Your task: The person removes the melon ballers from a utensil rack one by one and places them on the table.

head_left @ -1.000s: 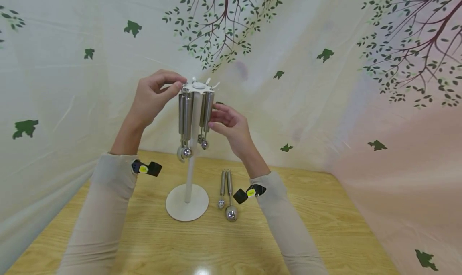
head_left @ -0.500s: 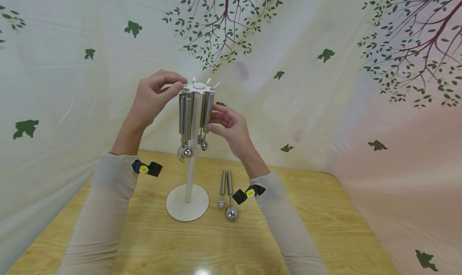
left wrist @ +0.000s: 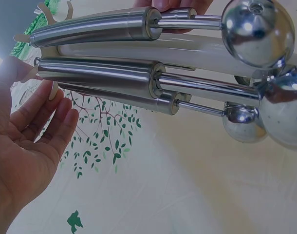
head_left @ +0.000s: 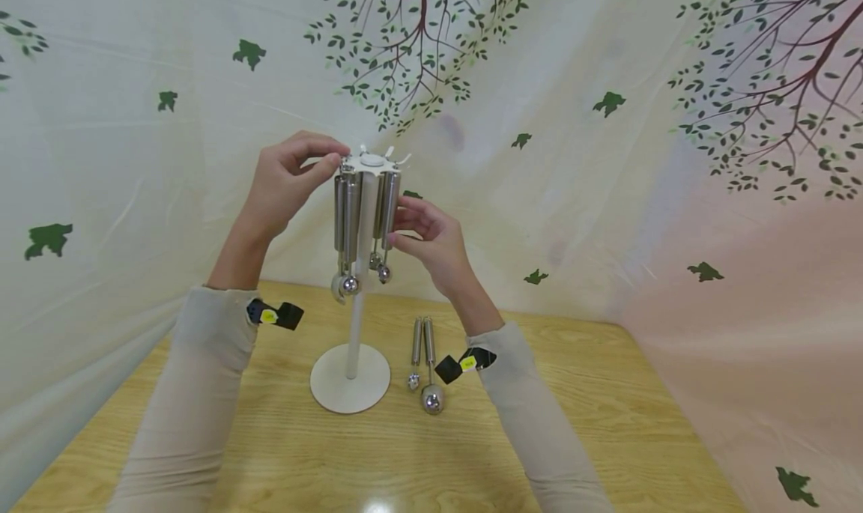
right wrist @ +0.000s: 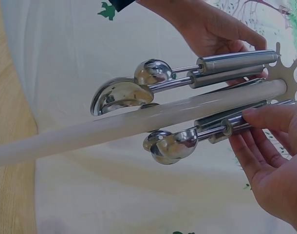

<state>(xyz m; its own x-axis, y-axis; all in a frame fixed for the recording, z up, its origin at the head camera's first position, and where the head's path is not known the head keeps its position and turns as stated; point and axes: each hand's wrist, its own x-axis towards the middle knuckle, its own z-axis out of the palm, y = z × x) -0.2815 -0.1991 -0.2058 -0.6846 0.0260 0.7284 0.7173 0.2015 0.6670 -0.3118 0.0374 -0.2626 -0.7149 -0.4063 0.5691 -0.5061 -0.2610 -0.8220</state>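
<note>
A white stand [head_left: 362, 326] with a hooked top [head_left: 371, 160] carries several steel measuring spoons with round bowls. At the left of the top, my left hand [head_left: 273, 187] pinches the stand's rim by a hook between thumb and fingers. Several spoons [left wrist: 100, 73] hang close beside that hand. On the other side, my right hand [head_left: 434, 247] pinches the handle of a measuring spoon [head_left: 389, 210] hanging near the stand's right edge. In the right wrist view, the thumb lies on this handle [right wrist: 236, 124] and the fingers are behind it. The spoon's hook end is partly hidden there.
Two more measuring spoons [head_left: 430, 348] lie side by side on the wooden table [head_left: 573, 416], right of the stand's round base [head_left: 330, 397]. A pale curtain [head_left: 607, 198] with leaf prints stands behind and at both sides.
The spoon in my right hand has shifted slightly, its bowl now a little lower. My right hand has dropped a touch with it. My left hand stays at the stand's top.
</note>
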